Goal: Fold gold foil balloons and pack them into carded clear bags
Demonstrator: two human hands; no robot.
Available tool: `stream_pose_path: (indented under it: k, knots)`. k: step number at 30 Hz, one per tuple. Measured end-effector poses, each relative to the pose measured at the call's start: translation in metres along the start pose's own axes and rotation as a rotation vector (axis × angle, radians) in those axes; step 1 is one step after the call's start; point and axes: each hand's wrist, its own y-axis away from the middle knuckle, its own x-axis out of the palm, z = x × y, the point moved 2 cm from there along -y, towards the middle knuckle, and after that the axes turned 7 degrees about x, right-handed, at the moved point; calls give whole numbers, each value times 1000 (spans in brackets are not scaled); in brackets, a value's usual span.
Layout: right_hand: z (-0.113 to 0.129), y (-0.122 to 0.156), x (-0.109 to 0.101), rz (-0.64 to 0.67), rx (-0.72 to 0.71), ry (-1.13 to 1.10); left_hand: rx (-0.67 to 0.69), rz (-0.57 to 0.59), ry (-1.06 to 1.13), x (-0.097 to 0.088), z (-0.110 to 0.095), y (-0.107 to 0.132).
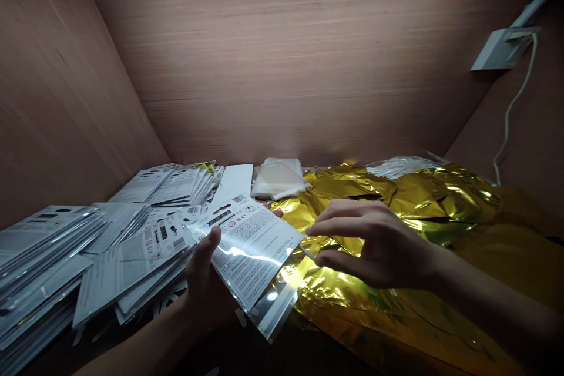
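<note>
**Packet print: marks show, words too small to read**

On my feed, the only print is on the white packets. The packet (249,247) gripped in the left hand (207,282) carries a barcode (240,198) near its top edge and a small red prohibition sign (231,224) under the hang slot. Beside the sign is a short row of black symbols that I cannot identify. Below these run lines of fine black text, too small and blurred for me to read a word. The heap of packets (132,258) to the left repeats the layout, with a second barcode (179,242) and a second red sign (148,242). I can read no brand name or number anywhere.
</note>
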Motion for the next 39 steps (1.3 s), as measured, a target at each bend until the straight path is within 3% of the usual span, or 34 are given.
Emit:
stream_pose_path:
  k: [5, 7, 12, 16, 23, 29, 34, 39]
  knots:
    - [21, 1, 22, 115, 302, 205, -3, -16, -25, 2, 0, 0]
    - [23, 2, 23, 167, 344, 231, 30, -41, -13, 1, 0, 0]
    - [18, 4, -12, 367, 222, 157, 31, -199, 91, -4, -5, -2]
    - [10, 6, -42, 379, 202, 142, 19, -263, 120, -8, -9, -5]
    - [-6, 3, -37, 439, 205, 61, 4, -308, 67, -6, -8, -3]
    - [-9, 2, -31, 399, 285, 165, 18, -281, 26, -2, -7, -3]
    - [4, 0, -20, 356, 290, 271, 68, -156, 35, 0, -3, -2]
    - [7, 1, 6, 362, 293, 317, 25, -8, -117, 4, 4, 3]
